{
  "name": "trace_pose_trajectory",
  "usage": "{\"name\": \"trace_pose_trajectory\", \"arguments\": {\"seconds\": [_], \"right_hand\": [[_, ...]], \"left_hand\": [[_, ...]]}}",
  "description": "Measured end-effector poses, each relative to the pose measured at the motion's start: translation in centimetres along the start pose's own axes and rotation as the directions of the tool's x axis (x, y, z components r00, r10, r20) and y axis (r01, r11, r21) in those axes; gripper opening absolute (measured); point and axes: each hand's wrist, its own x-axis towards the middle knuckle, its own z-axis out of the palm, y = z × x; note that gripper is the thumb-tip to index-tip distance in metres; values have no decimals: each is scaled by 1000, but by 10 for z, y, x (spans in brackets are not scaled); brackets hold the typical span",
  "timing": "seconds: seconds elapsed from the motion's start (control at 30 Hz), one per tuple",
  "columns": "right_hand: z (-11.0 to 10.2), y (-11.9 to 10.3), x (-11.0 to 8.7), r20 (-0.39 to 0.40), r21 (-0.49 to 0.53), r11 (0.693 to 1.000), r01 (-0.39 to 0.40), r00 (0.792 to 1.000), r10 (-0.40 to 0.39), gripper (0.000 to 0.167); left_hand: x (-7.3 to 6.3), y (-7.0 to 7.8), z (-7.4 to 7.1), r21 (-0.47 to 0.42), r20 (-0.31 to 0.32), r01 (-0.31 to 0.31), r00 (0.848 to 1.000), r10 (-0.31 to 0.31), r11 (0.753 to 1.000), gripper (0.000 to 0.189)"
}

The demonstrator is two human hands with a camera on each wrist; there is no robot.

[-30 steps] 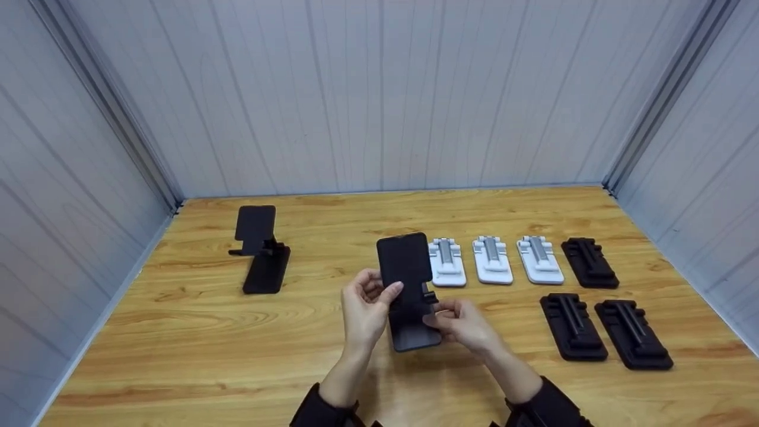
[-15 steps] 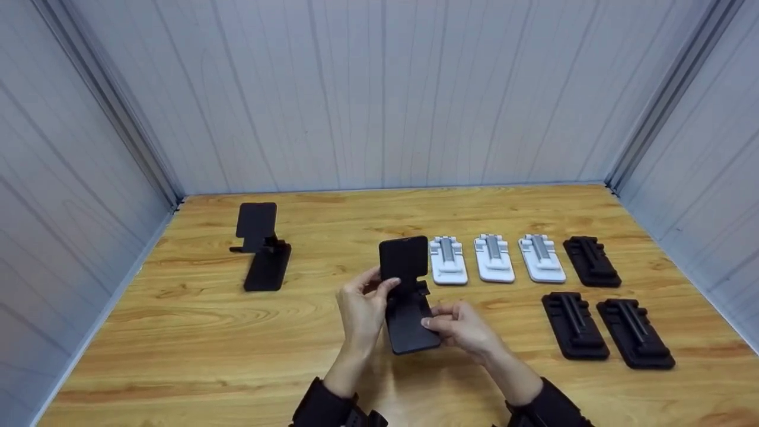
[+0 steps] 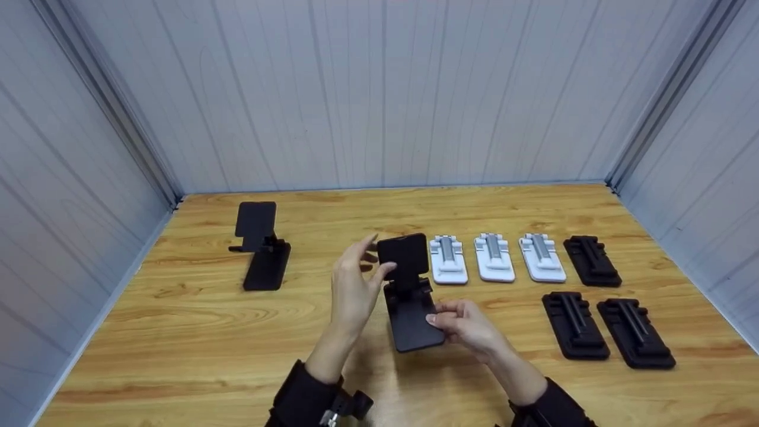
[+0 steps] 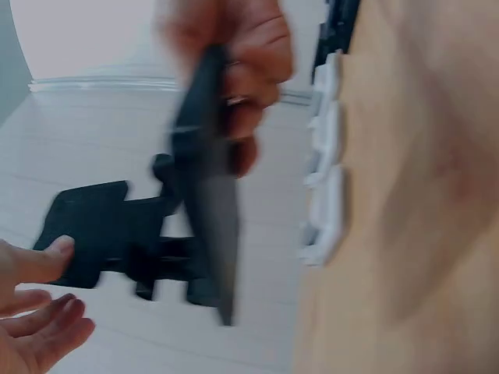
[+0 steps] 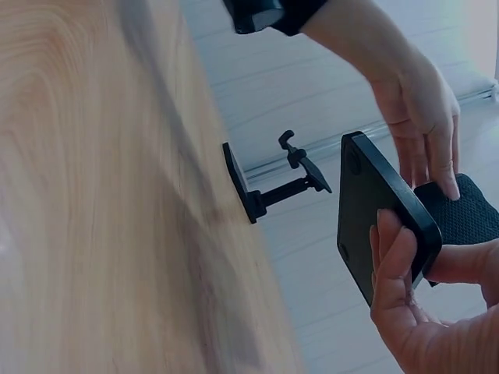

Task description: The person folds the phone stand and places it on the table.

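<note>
Above the table, my right hand (image 3: 468, 326) pinches the base plate of a black folding phone stand (image 3: 416, 323), thumb on top and fingers underneath. Its upper plate (image 3: 404, 258) is tilted up from the hinge. At that plate's left edge is my left hand (image 3: 353, 284), thumb tip at the edge and fingers spread loosely apart. The left wrist view shows the left thumb (image 4: 58, 248) against the upper plate (image 4: 86, 230), with the other fingers off it. In the right wrist view, the underside of the base (image 5: 366, 210) faces the camera.
An unfolded black phone stand (image 3: 267, 267) stands at the left of the wooden table (image 3: 237, 344). Three folded white stands (image 3: 449, 264) lie in a row to the right, beside a folded black one (image 3: 592, 261). Two more folded black stands (image 3: 575, 326) lie nearer the front.
The stand's upper plate has tilted away from the base, exposing more of the base and hinge. My left hand has slid up along the plate and loosened its fingers; the right keeps its pinch.
</note>
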Motion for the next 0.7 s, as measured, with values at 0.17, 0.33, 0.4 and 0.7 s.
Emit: {"name": "trace_pose_trajectory", "arguments": {"seconds": [0.17, 0.33, 0.4, 0.7], "right_hand": [[1, 0, 0, -22, -21, 1000, -4, 1000, 4, 17], [1, 1, 1, -52, -24, 1000, 3, 999, -4, 13], [1, 1, 1, -67, -15, 1000, 8, 998, -9, 18], [-3, 1, 2, -101, -1, 1000, 14, 995, -14, 31]], "left_hand": [[9, 7, -4, 68, 4, -88, 996, 88, 994, 26], [5, 5, 3, 116, -71, -192, 977, 201, 975, 20], [2, 4, 6, 105, -91, -219, 969, 229, 970, 19], [-10, 0, 17, 59, -177, -306, 934, 312, 950, 20]]}}
